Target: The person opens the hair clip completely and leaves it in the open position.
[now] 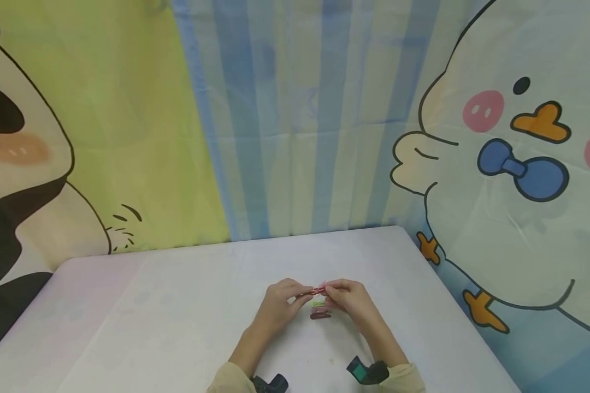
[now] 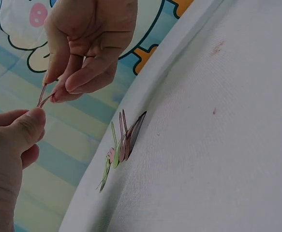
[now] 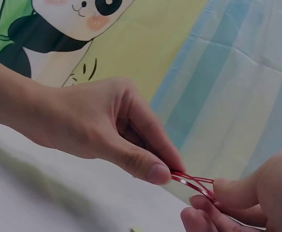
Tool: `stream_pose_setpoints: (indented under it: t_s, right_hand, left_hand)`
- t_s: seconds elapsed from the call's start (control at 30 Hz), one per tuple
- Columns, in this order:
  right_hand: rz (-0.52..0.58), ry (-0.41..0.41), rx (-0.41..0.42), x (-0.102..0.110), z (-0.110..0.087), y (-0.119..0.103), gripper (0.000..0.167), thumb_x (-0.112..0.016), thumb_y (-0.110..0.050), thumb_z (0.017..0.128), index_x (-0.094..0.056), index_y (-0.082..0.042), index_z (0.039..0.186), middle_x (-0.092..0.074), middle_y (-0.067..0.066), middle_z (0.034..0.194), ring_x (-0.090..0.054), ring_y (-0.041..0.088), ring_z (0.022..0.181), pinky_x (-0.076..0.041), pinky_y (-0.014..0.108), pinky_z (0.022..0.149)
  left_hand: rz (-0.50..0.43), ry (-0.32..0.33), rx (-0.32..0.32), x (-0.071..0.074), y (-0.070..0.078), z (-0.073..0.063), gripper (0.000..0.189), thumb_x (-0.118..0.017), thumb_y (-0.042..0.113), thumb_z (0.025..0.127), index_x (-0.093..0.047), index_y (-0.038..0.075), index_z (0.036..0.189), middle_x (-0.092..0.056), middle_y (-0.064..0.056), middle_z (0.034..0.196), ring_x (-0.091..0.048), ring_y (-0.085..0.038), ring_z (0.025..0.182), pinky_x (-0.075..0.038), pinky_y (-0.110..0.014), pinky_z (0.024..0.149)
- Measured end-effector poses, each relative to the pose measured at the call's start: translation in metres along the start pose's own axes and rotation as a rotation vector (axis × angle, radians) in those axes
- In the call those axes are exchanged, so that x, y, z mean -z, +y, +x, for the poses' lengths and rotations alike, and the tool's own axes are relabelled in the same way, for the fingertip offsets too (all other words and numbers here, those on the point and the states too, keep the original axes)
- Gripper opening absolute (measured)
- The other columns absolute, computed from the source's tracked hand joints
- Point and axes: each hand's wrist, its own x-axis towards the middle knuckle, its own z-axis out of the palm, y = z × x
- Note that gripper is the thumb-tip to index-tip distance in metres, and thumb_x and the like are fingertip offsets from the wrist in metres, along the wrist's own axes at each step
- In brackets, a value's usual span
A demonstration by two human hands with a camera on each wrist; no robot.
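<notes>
Hair clips (image 1: 319, 309) lie in a short row on the white tabletop (image 1: 177, 316), with a brown one (image 1: 320, 315) at the end nearest the person and a green one (image 1: 317, 303) farther off. Above the row, clear of the tabletop, a red clip (image 1: 317, 291) is held between two bare hands, its slender metal arms spread apart. On the row's left side, the left hand (image 1: 280, 300) has thumb and forefinger clamped on one end of the red clip. On the row's right side, the right hand (image 1: 348, 297) pinches the opposite end, its thumb pressed to the metal and its other fingers bent below. Toward the person from the row, small reddish marks (image 2: 218, 47) dot the tabletop, and beige sleeves (image 1: 404, 379) and black wrist devices (image 1: 272, 383) show at both forearms. Behind the row hangs a blue-striped cloth (image 1: 300, 136); well to the row's left is a printed panda (image 1: 24, 164), and to its right a white cartoon bird (image 1: 511, 234) with a blue bow.
</notes>
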Motion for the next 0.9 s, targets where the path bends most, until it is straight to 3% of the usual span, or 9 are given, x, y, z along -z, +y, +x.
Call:
stream_pose_setpoints:
  t_s: [0.13,0.27,0.4,0.6,0.9]
  right_hand:
    - [0.003,-0.076,0.006,0.005,0.0,0.001,0.04,-0.064,-0.023,0.091,-0.06,0.007,0.117,-0.066,0.015,0.107,-0.066,0.024,0.092,-0.055,0.027,0.08]
    - [-0.044,-0.085,0.023,0.009,0.001,0.002,0.039,-0.064,-0.026,0.091,-0.061,0.003,0.118,-0.067,0.014,0.109,-0.066,0.025,0.096,-0.054,0.028,0.082]
    - [-0.164,-0.012,0.126,0.012,0.003,0.003,0.024,-0.066,-0.018,0.089,-0.068,-0.005,0.109,-0.068,0.008,0.103,-0.066,0.02,0.089,-0.055,0.026,0.078]
    - [-0.358,0.109,0.298,0.016,0.004,0.004,0.01,-0.072,-0.013,0.084,-0.073,-0.016,0.093,-0.071,-0.002,0.091,-0.064,0.011,0.08,-0.054,0.022,0.072]
    - [-0.517,0.11,0.433,0.019,0.0,-0.006,0.011,-0.075,-0.017,0.08,-0.074,-0.024,0.089,-0.072,-0.01,0.088,-0.063,0.008,0.083,-0.051,0.02,0.073]
  left_hand:
    - [-0.017,0.006,-0.008,0.0,-0.002,-0.001,0.015,-0.077,0.013,0.077,-0.076,0.012,0.092,-0.072,0.004,0.081,-0.063,-0.004,0.073,-0.048,-0.011,0.066]
    - [-0.057,0.023,0.024,0.001,-0.002,-0.002,0.016,-0.077,0.012,0.077,-0.076,0.01,0.093,-0.072,0.003,0.081,-0.064,-0.005,0.072,-0.05,-0.016,0.063]
    - [-0.105,0.039,0.093,0.001,-0.001,-0.002,0.016,-0.076,0.013,0.078,-0.076,0.01,0.094,-0.073,0.002,0.081,-0.064,-0.005,0.072,-0.051,-0.025,0.059]
    - [-0.158,0.056,0.174,0.004,0.003,-0.001,0.014,-0.076,0.017,0.079,-0.076,0.013,0.093,-0.073,0.005,0.082,-0.062,-0.002,0.069,-0.048,-0.026,0.058]
    - [-0.23,0.049,0.223,0.005,0.006,0.004,0.014,-0.075,0.018,0.08,-0.076,0.014,0.094,-0.074,0.007,0.084,-0.063,-0.002,0.071,-0.047,-0.024,0.059]
